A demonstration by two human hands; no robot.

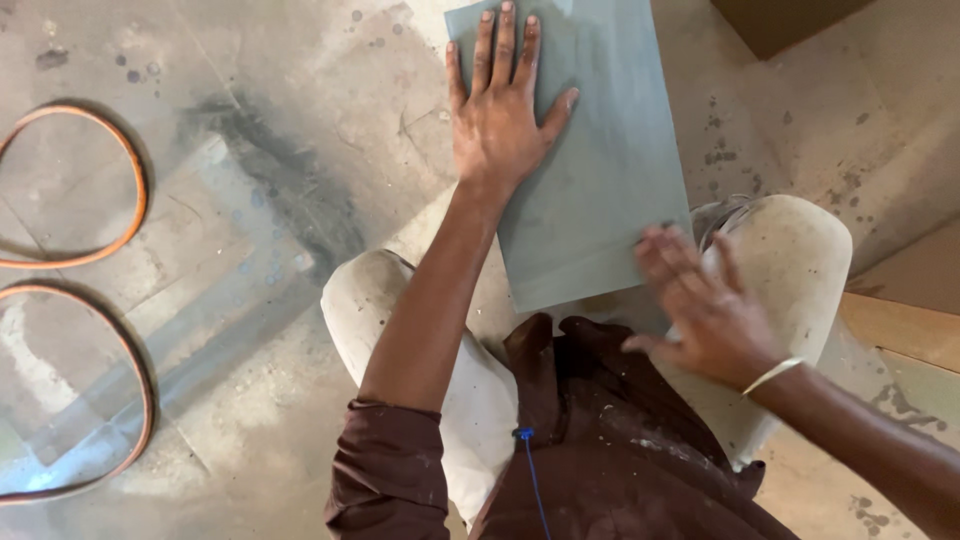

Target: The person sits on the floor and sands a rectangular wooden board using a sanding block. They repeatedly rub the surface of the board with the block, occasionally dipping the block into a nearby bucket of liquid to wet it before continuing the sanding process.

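Observation:
A flat grey-green rectangular panel (600,170) lies on the dusty floor in front of my knees. My left hand (500,110) presses flat on its upper left part, fingers spread and pointing away from me. My right hand (700,300) hovers blurred at the panel's near right corner, fingers apart, above my right knee; nothing shows in it. A thin pale bangle circles my right wrist.
Two orange-brown loops (130,190) of band lie on the floor at the left. A dark board (780,20) sits at the top right, and light wooden boards (900,320) lie at the right edge. The floor is dusty and stained.

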